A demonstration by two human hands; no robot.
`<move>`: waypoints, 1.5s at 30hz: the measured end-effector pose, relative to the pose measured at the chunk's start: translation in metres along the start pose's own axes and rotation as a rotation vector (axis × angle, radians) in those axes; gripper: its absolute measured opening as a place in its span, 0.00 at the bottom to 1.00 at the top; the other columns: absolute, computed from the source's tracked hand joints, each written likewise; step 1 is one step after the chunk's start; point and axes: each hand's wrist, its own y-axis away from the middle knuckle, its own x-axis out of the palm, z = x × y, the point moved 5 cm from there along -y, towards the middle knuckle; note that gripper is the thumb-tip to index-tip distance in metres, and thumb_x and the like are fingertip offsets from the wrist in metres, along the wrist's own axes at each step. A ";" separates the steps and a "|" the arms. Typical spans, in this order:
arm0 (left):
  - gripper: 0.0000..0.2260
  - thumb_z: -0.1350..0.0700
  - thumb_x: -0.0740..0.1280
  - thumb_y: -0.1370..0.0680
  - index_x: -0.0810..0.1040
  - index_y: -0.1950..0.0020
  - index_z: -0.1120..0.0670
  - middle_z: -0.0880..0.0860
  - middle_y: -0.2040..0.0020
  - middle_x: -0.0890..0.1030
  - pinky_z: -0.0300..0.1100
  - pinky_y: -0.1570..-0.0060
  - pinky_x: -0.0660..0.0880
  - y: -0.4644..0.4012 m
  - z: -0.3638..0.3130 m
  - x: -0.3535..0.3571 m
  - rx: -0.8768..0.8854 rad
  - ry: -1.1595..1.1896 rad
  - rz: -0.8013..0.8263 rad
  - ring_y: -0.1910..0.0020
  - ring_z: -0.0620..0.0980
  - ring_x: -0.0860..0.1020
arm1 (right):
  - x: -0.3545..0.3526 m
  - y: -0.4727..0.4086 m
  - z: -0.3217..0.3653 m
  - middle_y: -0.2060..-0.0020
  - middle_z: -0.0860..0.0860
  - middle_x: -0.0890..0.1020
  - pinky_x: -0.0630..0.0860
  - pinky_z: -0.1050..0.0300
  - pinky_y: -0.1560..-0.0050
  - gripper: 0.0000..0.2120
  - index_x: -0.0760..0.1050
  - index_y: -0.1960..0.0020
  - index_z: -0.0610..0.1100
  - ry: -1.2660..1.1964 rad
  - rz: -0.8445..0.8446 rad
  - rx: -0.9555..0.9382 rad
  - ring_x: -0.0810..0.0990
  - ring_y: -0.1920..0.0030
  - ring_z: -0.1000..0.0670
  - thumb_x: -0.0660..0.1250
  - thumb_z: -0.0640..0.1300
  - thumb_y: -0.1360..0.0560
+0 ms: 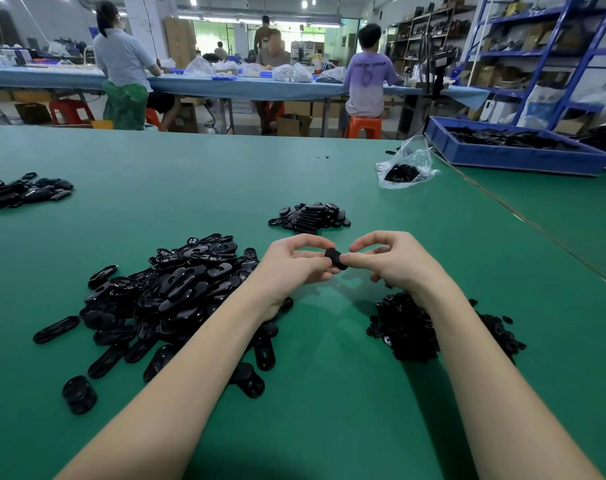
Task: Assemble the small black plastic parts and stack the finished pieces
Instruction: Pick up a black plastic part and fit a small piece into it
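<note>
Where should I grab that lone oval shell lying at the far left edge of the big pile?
Pinch the oval shell across its two long sides near the middle, coming from above. It lies flat and apart from the big pile on the green table, so both long edges look free; the rounded ends would likely slip.

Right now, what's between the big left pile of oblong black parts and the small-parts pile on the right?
Head view: bare green table mat, crossed only by the left forearm.

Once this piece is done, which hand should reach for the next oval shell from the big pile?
Probably the left hand. The big pile of oval shells lies directly beside and under its forearm, while the right hand sits over the small-parts heap. Both now pinch the black piece.
</note>
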 end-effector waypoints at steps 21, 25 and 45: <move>0.07 0.67 0.72 0.25 0.78 0.50 0.57 0.57 0.61 0.85 0.38 0.53 0.77 -0.002 0.009 -0.004 -0.040 -0.112 -0.059 0.62 0.49 0.80 | 0.016 0.003 0.001 0.67 0.53 0.80 0.64 0.69 0.75 0.06 0.82 0.58 0.46 0.032 0.119 -0.033 0.72 0.74 0.57 0.78 0.47 0.28; 0.07 0.66 0.72 0.25 0.79 0.50 0.57 0.57 0.59 0.85 0.40 0.50 0.77 -0.002 0.010 -0.004 -0.040 -0.115 -0.081 0.60 0.50 0.82 | 0.017 0.002 -0.001 0.69 0.51 0.80 0.64 0.69 0.75 0.07 0.82 0.58 0.44 0.048 0.111 -0.035 0.74 0.73 0.57 0.78 0.47 0.28; 0.08 0.60 0.75 0.26 0.81 0.51 0.50 0.50 0.57 0.87 0.44 0.49 0.79 -0.005 0.006 -0.006 0.081 -0.259 -0.140 0.54 0.50 0.86 | 0.013 -0.002 0.000 0.73 0.58 0.78 0.63 0.67 0.72 0.07 0.81 0.61 0.48 -0.002 0.019 -0.050 0.69 0.75 0.59 0.78 0.48 0.30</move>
